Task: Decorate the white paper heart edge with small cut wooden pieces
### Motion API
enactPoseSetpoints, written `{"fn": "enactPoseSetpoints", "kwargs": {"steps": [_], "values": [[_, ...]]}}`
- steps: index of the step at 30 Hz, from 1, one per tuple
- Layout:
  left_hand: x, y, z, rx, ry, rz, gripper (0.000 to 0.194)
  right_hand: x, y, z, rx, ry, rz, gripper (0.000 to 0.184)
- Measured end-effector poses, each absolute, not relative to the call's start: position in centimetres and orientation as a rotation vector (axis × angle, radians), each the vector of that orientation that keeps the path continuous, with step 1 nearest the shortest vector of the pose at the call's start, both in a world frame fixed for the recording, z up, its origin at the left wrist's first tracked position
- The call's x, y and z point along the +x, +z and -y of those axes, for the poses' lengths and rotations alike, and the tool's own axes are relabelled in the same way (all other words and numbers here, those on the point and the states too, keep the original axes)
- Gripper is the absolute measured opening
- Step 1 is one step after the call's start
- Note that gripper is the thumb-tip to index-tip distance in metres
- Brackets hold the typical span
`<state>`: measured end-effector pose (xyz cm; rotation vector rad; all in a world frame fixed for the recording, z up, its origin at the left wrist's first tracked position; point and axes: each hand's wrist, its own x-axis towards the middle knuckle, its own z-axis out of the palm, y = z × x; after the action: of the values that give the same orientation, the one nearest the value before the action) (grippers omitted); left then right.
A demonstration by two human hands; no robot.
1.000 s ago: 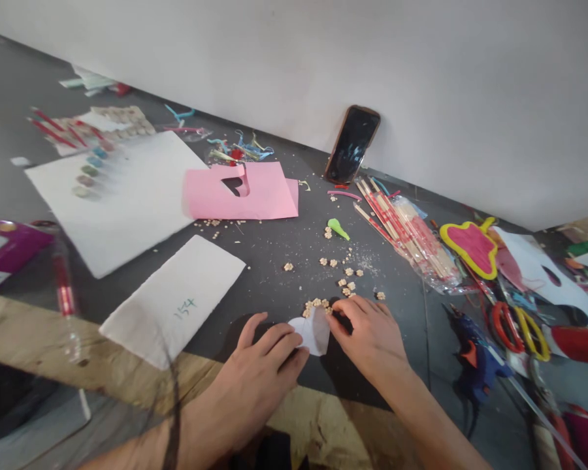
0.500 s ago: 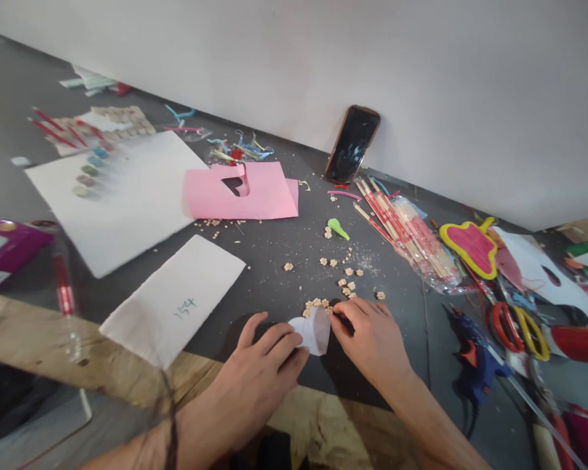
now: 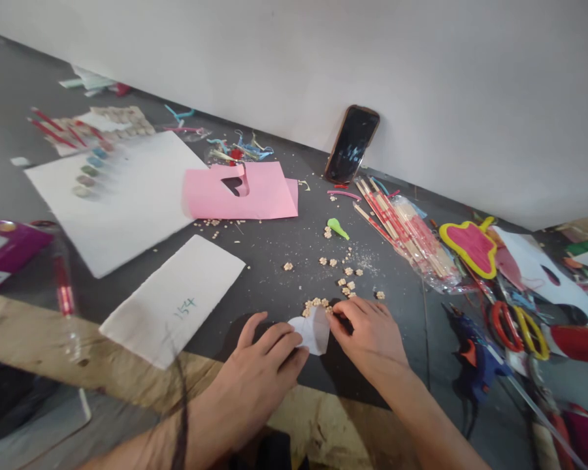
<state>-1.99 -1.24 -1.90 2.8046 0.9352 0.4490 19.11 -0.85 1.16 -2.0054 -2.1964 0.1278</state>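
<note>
A small white paper cutout (image 3: pixel 315 331) with a rounded, heart-like edge lies on the dark tabletop between my hands. The thumb and forefinger of my left hand (image 3: pixel 267 356) close on its left side, the other fingers spread on the table. Along its top edge sits a row of small beige flower-shaped pieces (image 3: pixel 315 303). My right hand (image 3: pixel 370 336) pinches at the right end of that row, its fingertips on one flower-shaped piece (image 3: pixel 329 310) that they partly cover. More loose flower-shaped pieces (image 3: pixel 349 271) lie just beyond my right hand.
Left are a white slab marked 154 (image 3: pixel 176 300), a large white sheet (image 3: pixel 127 209) and pink paper (image 3: pixel 259 189). A phone (image 3: pixel 353 143) leans on the wall. Right are packaged sticks (image 3: pixel 416 235), a blue glue gun (image 3: pixel 480 359), and scissors with red (image 3: pixel 507 326) and yellow handles.
</note>
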Motion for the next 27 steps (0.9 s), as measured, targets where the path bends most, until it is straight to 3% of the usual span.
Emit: {"fn": "enactPoseSetpoints", "kwargs": {"steps": [27], "values": [[-1.8,-0.9,1.1,2.754,0.395,-0.937,0.014,19.2,1.1,1.0,-1.974,0.177,2.248,0.017]]}}
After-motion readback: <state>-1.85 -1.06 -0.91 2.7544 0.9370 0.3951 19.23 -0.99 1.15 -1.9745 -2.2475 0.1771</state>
